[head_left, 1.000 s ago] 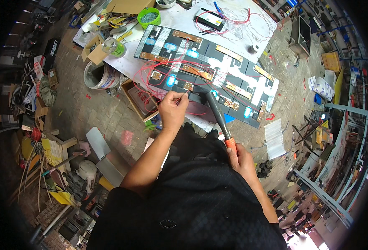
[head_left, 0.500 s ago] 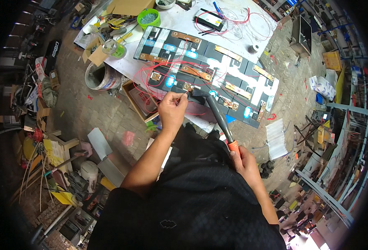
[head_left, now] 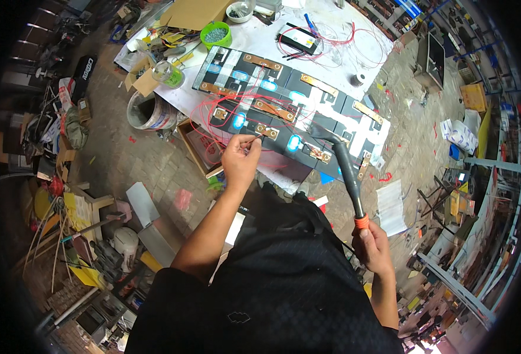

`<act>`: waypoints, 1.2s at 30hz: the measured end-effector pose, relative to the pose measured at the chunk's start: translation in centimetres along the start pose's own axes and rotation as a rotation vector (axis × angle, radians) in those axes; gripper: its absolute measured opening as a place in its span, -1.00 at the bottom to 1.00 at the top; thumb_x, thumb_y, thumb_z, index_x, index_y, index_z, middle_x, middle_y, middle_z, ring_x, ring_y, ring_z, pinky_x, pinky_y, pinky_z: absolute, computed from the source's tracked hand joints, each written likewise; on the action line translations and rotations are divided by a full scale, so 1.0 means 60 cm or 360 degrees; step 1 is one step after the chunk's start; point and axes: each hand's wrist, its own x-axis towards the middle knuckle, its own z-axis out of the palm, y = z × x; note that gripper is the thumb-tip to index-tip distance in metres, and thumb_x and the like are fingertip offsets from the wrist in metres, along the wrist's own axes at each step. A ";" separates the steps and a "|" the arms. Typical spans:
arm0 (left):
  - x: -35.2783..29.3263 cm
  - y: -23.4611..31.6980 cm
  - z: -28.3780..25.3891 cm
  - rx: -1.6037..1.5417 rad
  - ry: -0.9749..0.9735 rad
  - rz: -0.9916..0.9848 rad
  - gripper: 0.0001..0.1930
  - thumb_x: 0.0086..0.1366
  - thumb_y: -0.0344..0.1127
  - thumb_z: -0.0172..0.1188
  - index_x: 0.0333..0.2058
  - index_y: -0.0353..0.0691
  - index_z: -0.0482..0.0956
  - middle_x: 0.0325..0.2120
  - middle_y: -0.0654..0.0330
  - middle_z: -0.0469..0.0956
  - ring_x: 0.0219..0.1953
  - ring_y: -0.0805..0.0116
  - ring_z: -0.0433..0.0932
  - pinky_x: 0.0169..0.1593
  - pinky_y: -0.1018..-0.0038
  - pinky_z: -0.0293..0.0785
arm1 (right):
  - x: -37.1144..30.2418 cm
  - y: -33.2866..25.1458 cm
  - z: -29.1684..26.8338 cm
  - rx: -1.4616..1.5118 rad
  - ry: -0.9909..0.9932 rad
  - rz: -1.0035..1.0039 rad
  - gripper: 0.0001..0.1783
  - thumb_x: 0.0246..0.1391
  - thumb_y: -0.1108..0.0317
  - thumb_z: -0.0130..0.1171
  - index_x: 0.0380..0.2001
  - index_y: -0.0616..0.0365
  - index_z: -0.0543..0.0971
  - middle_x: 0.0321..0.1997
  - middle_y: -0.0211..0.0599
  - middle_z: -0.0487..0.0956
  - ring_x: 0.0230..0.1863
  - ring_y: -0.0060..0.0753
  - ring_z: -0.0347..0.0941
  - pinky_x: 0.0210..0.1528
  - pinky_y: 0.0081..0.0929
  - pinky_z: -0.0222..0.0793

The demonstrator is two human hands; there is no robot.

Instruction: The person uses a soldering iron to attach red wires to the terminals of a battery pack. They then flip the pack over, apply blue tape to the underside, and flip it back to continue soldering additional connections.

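My left hand (head_left: pixel 241 162) is at the near edge of a black battery pack (head_left: pixel 280 143), thumb and forefinger pinched on the end of a thin red wire (head_left: pixel 203 108) beside a small copper plate (head_left: pixel 266 131). My right hand (head_left: pixel 372 248) is wrapped round the orange handle of a large soldering iron (head_left: pixel 347 168). The iron's black shaft slants up and left, and its bent head hangs over the pack's middle, apart from my left fingers. Several copper strips (head_left: pixel 275 110) and pale blue pads lie across the pack, with loops of red wire over its left part.
A white-topped table (head_left: pixel 349 53) carries the pack. On it stand a green bowl (head_left: pixel 215 35) of small bits, a clear jar (head_left: pixel 169 75), a small black-and-white box (head_left: pixel 297 39) and a cardboard box. A bucket (head_left: pixel 148 111) and a wooden box (head_left: pixel 197 144) stand by its left side.
The soldering iron has swung up and to the right, away from the copper plate beside my left fingers. My right hand moved right and down with it; my left hand stays nearly in place.
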 end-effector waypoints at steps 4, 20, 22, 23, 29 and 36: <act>-0.020 -0.005 -0.006 -0.0095 0.0072 -0.0022 -0.63 0.30 -0.49 0.36 0.04 -0.33 0.47 -0.24 0.24 0.55 -0.32 0.63 0.49 -0.25 0.63 0.46 | 0.002 -0.012 -0.037 0.0085 -0.0020 -0.0205 -0.50 0.36 -0.11 0.13 -0.23 0.19 0.43 -0.60 -0.58 0.31 -0.69 -0.70 0.15 -0.66 -0.64 0.03; -0.211 0.060 -0.154 0.0098 0.0369 -0.0297 -0.49 0.24 -0.53 0.20 0.19 -0.29 0.40 0.08 0.18 0.50 -0.19 0.57 0.45 -0.16 0.60 0.43 | 0.065 -0.059 -0.161 0.0025 -0.0151 -0.0415 -0.60 0.20 0.13 0.39 -0.22 0.15 0.42 -0.56 -0.59 0.38 -0.68 -0.76 0.21 -0.66 -0.68 0.08; -0.233 0.084 -0.167 -0.0181 0.0392 -0.0377 -0.51 0.29 -0.58 0.08 0.21 -0.28 0.37 0.13 0.15 0.47 -0.20 0.53 0.46 -0.12 0.57 0.43 | 0.079 -0.066 -0.163 0.0012 -0.0228 -0.0449 -0.61 0.19 0.15 0.39 -0.22 0.16 0.42 -0.55 -0.58 0.38 -0.67 -0.75 0.21 -0.66 -0.68 0.08; -0.244 0.087 -0.174 -0.0410 0.0396 -0.0342 -0.52 0.30 -0.59 0.06 0.21 -0.28 0.37 0.13 0.15 0.47 -0.21 0.50 0.47 -0.11 0.56 0.44 | 0.085 -0.069 -0.165 -0.0003 -0.0257 -0.0464 -0.61 0.19 0.15 0.39 -0.22 0.16 0.42 -0.55 -0.58 0.38 -0.67 -0.75 0.21 -0.65 -0.68 0.09; -0.277 0.162 -0.186 -0.0750 0.0499 -0.0256 -0.64 0.37 -0.60 0.02 0.14 -0.32 0.43 0.06 0.06 0.56 -0.19 0.38 0.58 -0.09 0.46 0.51 | 0.102 -0.090 -0.153 -0.0092 -0.0433 -0.0475 -0.60 0.17 0.15 0.40 -0.20 0.15 0.42 -0.57 -0.56 0.37 -0.70 -0.74 0.22 -0.67 -0.69 0.10; -0.255 0.222 -0.251 0.0041 0.0927 -0.0042 -0.79 0.43 -0.52 0.14 0.01 -0.33 0.51 -0.31 0.05 0.69 -0.35 0.40 0.65 -0.23 0.55 0.59 | 0.092 -0.132 -0.152 -0.0200 -0.0573 -0.0465 -0.67 0.16 0.24 0.38 -0.27 0.13 0.41 -0.53 -0.55 0.40 -0.65 -0.76 0.25 -0.65 -0.70 0.13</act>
